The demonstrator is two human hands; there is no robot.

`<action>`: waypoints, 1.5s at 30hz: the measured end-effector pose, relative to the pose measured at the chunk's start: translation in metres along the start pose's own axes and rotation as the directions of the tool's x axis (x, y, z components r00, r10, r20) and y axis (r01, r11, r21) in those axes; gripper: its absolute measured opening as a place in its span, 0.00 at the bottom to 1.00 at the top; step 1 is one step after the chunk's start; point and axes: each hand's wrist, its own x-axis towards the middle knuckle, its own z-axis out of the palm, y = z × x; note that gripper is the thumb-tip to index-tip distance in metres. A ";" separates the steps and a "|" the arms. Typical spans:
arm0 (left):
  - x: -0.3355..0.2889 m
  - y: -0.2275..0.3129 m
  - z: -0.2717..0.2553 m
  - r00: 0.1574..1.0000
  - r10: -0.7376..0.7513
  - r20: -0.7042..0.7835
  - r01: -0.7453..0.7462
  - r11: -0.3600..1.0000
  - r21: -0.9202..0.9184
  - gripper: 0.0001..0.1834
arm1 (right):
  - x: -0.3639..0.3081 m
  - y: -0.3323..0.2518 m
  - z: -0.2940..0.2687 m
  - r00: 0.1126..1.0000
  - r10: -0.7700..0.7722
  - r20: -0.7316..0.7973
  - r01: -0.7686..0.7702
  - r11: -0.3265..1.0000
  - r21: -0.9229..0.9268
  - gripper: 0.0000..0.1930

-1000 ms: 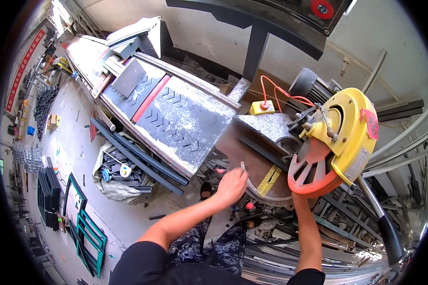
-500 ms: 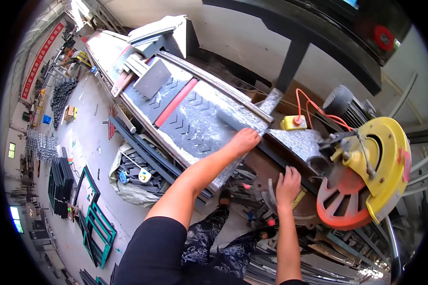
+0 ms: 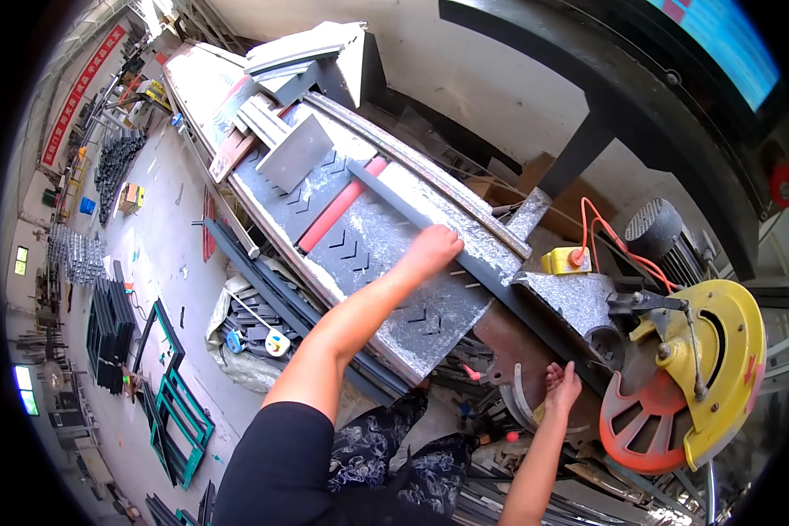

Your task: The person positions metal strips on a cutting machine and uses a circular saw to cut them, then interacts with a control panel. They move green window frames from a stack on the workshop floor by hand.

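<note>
Left grip: moved up from the saw base, now pressing the dark metal bar on the table left of the saw | Right grip: fingers spread on the saw base, holding nothing | Bar being fed bladeward.

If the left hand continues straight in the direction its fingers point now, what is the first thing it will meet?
The left hand already rests on the long dark metal bar on the saw table. Straight on, it would probably meet the grey back fence rail just beyond the bar, though depth is hard to judge here.
</note>
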 end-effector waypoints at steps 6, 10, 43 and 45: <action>-0.011 -0.058 -0.007 0.999 0.000 0.047 -0.003 0.998 0.069 0.04 | -0.001 0.008 0.022 0.998 0.023 0.057 -0.019 0.997 -0.076 0.19; -0.022 -0.091 -0.019 0.992 -0.015 0.126 0.000 0.993 0.121 0.05 | 0.001 0.013 0.021 0.997 0.072 0.031 -0.072 0.997 0.002 0.20; 0.033 0.119 0.018 0.993 0.050 0.111 -0.044 0.998 -0.050 0.20 | -0.196 -0.115 0.012 0.703 0.184 0.687 0.127 0.918 -0.376 0.12; 0.031 0.118 0.018 0.996 0.046 0.071 -0.043 0.998 -0.044 0.19 | -0.285 -0.211 -0.016 0.662 0.242 0.709 0.217 0.843 -0.491 0.11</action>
